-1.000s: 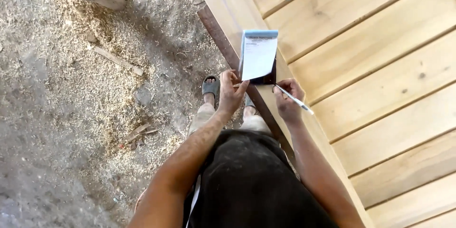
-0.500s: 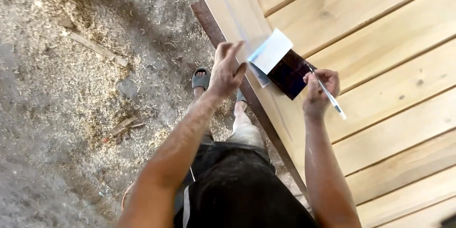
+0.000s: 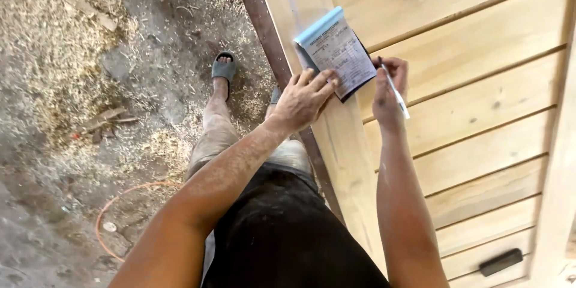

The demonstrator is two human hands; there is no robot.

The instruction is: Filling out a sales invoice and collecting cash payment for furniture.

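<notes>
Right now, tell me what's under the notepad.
The notepad lies on a pale wooden board with grooved planks beside it. The left hand presses its lower corner; the right hand holds a pen at its edge. The wood directly beneath is covered.

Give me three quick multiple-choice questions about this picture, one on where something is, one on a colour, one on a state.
1. Where does the notepad lie?
A. on the wooden panel
B. on the sawdust floor
C. in a pocket

2. What colour is the band along the notepad's top edge?
A. red
B. blue
C. green

3. What is the right hand doing?
A. hanging empty
B. gripping a hammer
C. holding a pen

Answers:
1. A, it rests on the pale wooden panel, with the left hand pressing on its lower edge.
2. B, the binding strip is light blue.
3. C, a white pen sits in its fingers beside the pad.
</notes>
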